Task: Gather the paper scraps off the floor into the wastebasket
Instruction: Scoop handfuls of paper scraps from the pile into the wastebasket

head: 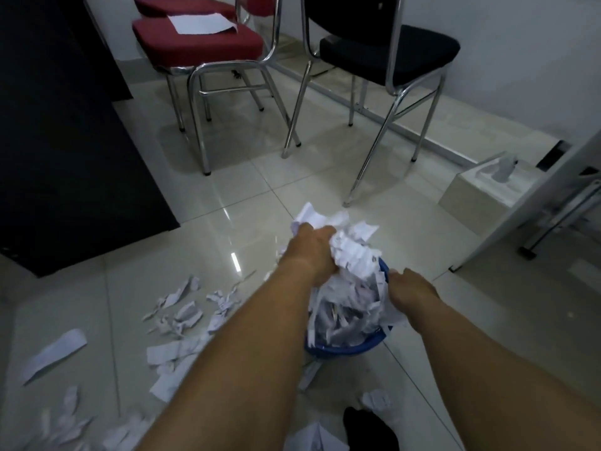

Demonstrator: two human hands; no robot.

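Note:
A blue wastebasket [344, 348] stands on the tiled floor, heaped with torn white paper strips [348, 307]. My left hand [309, 247] is over its far side, shut on a crumpled bundle of paper scraps [351, 242] that rests on the heap. My right hand [411, 286] is at the basket's right rim, fingers curled over the edge and into the paper there. Loose paper scraps [182, 315] lie scattered on the floor to the left, with a long strip [53, 354] farther left and more scraps [71, 424] along the bottom edge.
A red chair [201, 40] with a paper sheet on its seat and a black chair [390, 50] stand ahead on chrome legs. A dark cabinet [65, 141] is at left. A white tissue box [487, 187] sits right, beside a table leg [527, 203].

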